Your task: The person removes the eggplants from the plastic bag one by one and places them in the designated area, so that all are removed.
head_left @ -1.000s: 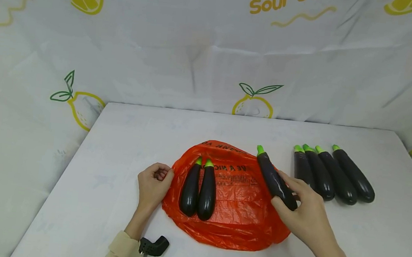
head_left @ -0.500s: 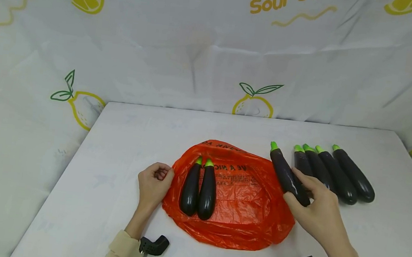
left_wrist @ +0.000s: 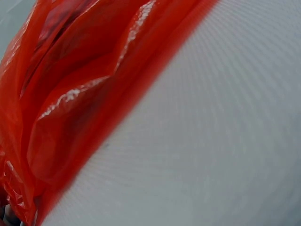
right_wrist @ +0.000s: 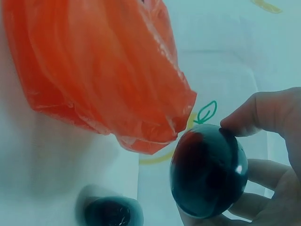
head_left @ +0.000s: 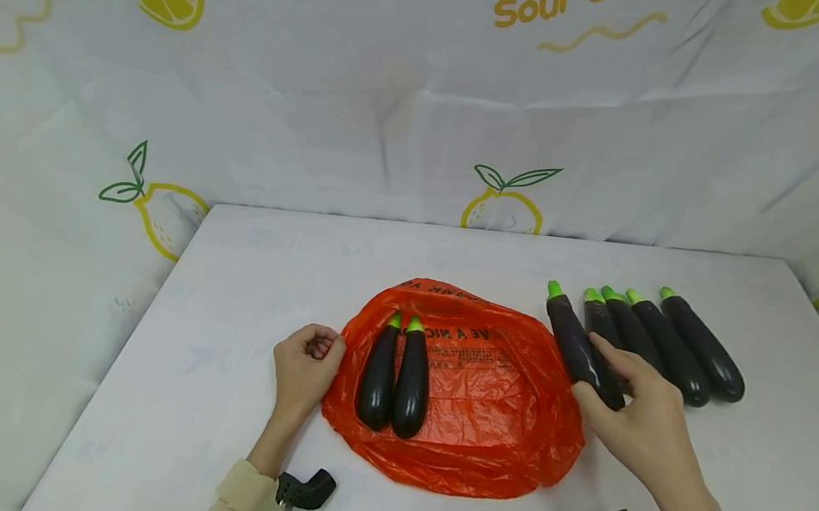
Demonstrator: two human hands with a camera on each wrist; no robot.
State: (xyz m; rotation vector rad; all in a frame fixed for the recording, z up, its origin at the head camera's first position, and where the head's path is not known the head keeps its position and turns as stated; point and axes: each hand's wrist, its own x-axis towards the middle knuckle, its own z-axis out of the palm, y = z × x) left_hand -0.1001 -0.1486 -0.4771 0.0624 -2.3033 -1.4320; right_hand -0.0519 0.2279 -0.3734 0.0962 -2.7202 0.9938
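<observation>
A red plastic bag point(head_left: 484, 405) lies spread open on the table, with two dark eggplants point(head_left: 378, 377) side by side inside it. My left hand point(head_left: 308, 366) pinches the bag's left edge between thumb and curled fingers. Just past the bag's right rim, my right hand point(head_left: 637, 404) holds another eggplant point(head_left: 580, 344) by its thick lower end, green stem pointing away. In the right wrist view that eggplant's rounded end point(right_wrist: 209, 172) is seen between thumb and fingers, near the bag. The left wrist view shows mostly bag folds point(left_wrist: 84, 94).
Several more eggplants point(head_left: 700, 344) lie in a row at the right, partly hidden behind my right hand. The white table point(head_left: 266, 265) ends at a hanging cloth point(head_left: 319, 113) with lemon prints. A black wrist device point(head_left: 306, 489) sits at my left cuff.
My right hand has moved to the right with its eggplant, from over the bag's right rim to beside the row. The left hand stays at the bag's edge.
</observation>
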